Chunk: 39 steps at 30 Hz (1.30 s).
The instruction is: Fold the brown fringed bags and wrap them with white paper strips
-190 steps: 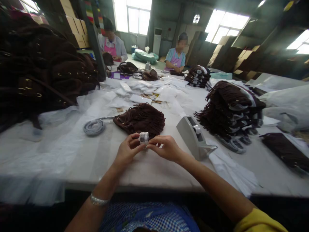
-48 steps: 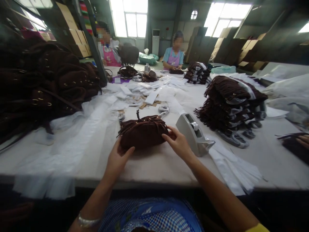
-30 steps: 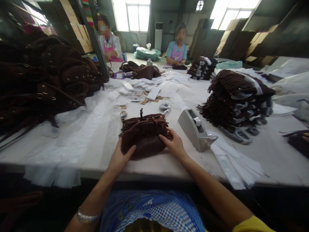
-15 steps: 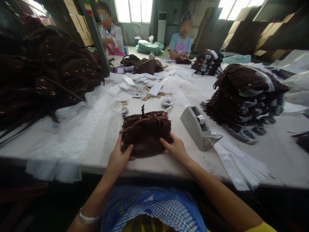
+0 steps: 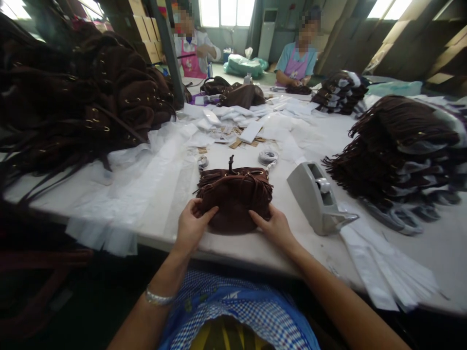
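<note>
A dark brown fringed handbag (image 5: 231, 211) lies on the white table (image 5: 251, 250) in front of me, its eyelets and drawstring end at the far side. My left hand (image 5: 193, 223) grips its left edge, thumb on top and fingers curled at the side. On the right edge, my right hand (image 5: 275, 226) pinches the bag with the thumb on top and the other fingers mostly hidden. Just beyond the bag lie two wrapped strap coils (image 5: 268, 156). A grey tape dispenser (image 5: 314, 194) stands to the right of my right hand.
Brown bags (image 5: 83, 92) are heaped at the left, near clear plastic sleeves (image 5: 120, 194). Fringed bags (image 5: 404, 146) are stacked at the right. White strips (image 5: 386, 267) overhang the front edge. Two co-workers sit across the table, one in a blue shirt (image 5: 312, 61).
My left hand has shifted up along the bag's left edge and its fingers have curled in. The view has swung left, so everything appears further right.
</note>
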Tool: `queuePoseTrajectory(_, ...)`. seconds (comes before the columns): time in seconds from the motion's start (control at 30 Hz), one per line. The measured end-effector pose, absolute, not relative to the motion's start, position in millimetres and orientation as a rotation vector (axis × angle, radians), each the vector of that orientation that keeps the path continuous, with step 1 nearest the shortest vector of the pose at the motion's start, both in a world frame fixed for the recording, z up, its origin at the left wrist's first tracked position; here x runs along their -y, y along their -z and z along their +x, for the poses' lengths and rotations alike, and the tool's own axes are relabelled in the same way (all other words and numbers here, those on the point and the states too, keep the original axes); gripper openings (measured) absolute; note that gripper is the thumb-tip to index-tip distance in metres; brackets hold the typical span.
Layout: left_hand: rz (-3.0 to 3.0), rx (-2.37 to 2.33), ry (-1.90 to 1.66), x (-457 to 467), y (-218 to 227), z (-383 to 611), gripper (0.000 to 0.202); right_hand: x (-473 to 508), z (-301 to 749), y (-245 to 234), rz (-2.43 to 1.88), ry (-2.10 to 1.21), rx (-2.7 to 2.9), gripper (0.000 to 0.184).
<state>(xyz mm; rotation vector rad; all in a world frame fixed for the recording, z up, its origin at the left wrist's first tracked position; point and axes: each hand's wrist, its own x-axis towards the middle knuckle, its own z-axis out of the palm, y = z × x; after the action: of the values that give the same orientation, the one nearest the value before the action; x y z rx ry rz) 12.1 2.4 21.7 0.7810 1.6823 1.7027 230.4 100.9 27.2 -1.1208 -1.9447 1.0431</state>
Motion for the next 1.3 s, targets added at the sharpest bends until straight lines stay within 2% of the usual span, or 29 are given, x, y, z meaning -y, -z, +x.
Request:
queuePoseTrajectory(0.13, 0.825, -1.785, -1.614, 7.6, -24.8, 2.0, 0.040, -91.8, 234.0, -27.7, -1.017, -1.291, 1.807, 0.033)
queuePoseTrajectory(0.3, 0.997, -2.058, -1.389, 15.9, -22.9, -6.0, 0.040, -85.0, 238.3, -33.0, -1.070, -1.160, 1.818, 0.031)
queuePoseTrajectory(0.43, 1.055, -1.969, -1.399, 17.3, -21.1, -9.5, 0.042, -91.9, 239.0, -37.1, -1.065, -1.169, 1.717, 0.066)
queuePoseTrajectory(0.47, 1.057, -1.937, -1.390, 17.3, -21.1, -10.3, 0.041, -94.5, 238.3, -38.2, -1.052, -1.197, 1.724, 0.069)
queuePoseTrajectory(0.57, 0.993, -1.808, -1.412, 16.1, -21.6, -11.1, 0.041, -100.1, 235.0, -42.9, -0.997, -1.252, 1.771, 0.052)
queuePoseTrajectory(0.7, 0.922, -1.711, -1.500, 14.8, -22.3, -10.4, 0.053, -98.7, 232.2, -49.4, -1.032, -1.137, 1.770, 0.032)
queuePoseTrajectory(0.87, 1.059, -1.978, -1.313, 20.1, -16.2, -19.1, 0.043, -98.1, 244.3, -45.6, -1.075, -0.953, 1.939, 0.018)
queuePoseTrajectory(1.13, 1.423, -2.044, -1.234, 24.6, -18.9, -27.3, 0.036, -100.8, 259.2, -47.2, -1.035, -0.832, 2.092, 0.008)
queuePoseTrajectory(1.3, 1.384, -1.978, -0.988, 28.6, -29.5, -26.6, 0.034, -105.2, 262.3, -44.1, -0.977, -0.764, 2.206, 0.014)
